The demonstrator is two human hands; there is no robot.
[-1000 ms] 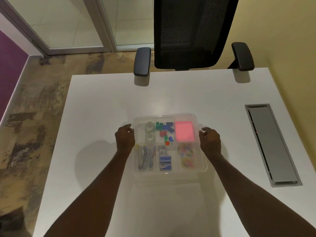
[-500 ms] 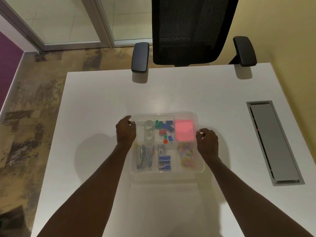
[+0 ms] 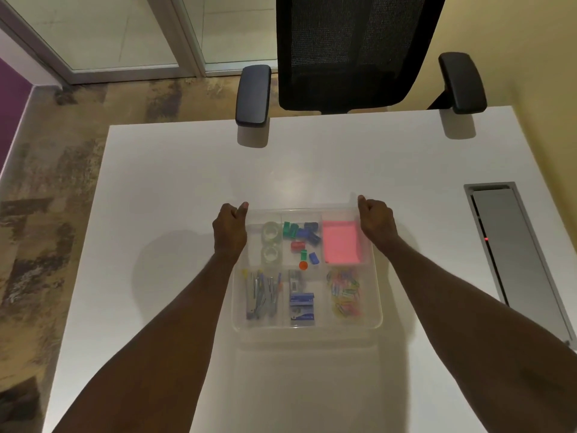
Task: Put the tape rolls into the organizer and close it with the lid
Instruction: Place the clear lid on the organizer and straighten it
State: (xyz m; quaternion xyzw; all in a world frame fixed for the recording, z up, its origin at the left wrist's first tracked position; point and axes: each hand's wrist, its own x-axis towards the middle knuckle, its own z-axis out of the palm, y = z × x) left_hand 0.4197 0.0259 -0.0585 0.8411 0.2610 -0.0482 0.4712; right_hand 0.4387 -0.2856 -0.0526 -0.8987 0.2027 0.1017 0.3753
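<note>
Hands pinch the clear lid's far corners at mid-frame, left hand and right hand seating it squarely over the organizer. Tape rolls already lie in its upper-left compartment on the surface.

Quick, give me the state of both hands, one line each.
Left hand: closed on the far left corner of the clear plastic lid over the organizer.
Right hand: closed on the lid's far right corner.
</note>
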